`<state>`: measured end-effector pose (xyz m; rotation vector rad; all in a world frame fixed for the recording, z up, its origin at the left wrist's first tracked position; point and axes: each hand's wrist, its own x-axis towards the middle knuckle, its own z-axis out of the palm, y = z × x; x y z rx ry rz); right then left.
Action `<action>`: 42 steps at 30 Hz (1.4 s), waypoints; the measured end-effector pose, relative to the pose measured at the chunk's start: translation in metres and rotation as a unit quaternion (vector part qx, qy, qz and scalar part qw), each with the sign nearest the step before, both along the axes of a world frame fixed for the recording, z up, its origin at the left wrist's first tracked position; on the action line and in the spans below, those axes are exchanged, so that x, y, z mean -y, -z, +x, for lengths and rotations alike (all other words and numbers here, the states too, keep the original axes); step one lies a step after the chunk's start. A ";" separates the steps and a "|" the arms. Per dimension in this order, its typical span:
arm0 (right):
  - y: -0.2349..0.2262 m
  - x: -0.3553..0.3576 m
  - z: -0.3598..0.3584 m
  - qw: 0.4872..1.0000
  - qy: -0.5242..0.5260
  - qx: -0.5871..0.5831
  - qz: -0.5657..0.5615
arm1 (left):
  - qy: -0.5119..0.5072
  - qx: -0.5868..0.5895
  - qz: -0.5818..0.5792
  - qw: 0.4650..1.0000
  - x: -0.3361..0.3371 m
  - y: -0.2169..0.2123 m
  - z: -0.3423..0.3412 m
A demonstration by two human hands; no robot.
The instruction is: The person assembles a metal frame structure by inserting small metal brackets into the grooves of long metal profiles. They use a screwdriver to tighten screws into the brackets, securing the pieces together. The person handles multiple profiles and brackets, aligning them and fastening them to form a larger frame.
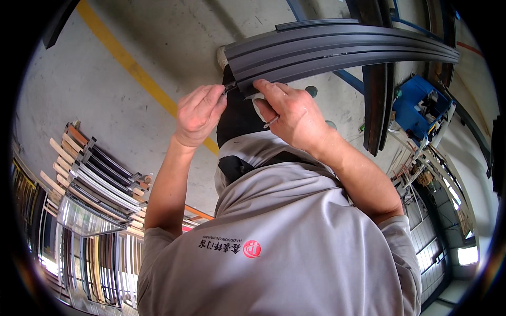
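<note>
A long dark grey grooved metal profile (311,50) stretches from the middle of the view to the far right. At its near-left end, my left hand (197,116) is closed in a pinch on a small dark piece (229,88) that meets the profile's end; its exact kind is hidden by the fingers. My right hand (295,113) is closed at the profile's near corner, its index finger on top and the thumb below. A thin silvery metal piece (271,121) sticks out from its curled fingers; the rest of it is covered.
Dark steel beams (375,100) run beneath the profile on the right. Beyond them stands a blue bin (416,105) with things in it. Racks of long profiles (100,174) fill the left side. A yellow line (126,58) crosses the concrete floor.
</note>
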<state>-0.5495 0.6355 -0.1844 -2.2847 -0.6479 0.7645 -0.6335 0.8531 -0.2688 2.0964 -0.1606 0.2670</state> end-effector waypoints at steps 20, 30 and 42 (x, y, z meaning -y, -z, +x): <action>0.001 0.000 0.001 1.000 -0.001 0.001 -0.001 | 0.004 -0.003 0.001 1.000 -0.001 0.002 0.002; 0.001 0.000 0.001 1.000 -0.003 -0.004 -0.002 | 0.007 -0.004 -0.016 1.000 -0.002 0.001 0.004; 0.000 -0.001 0.001 1.000 -0.001 -0.009 -0.010 | 0.021 -0.020 -0.017 0.999 -0.005 -0.003 0.008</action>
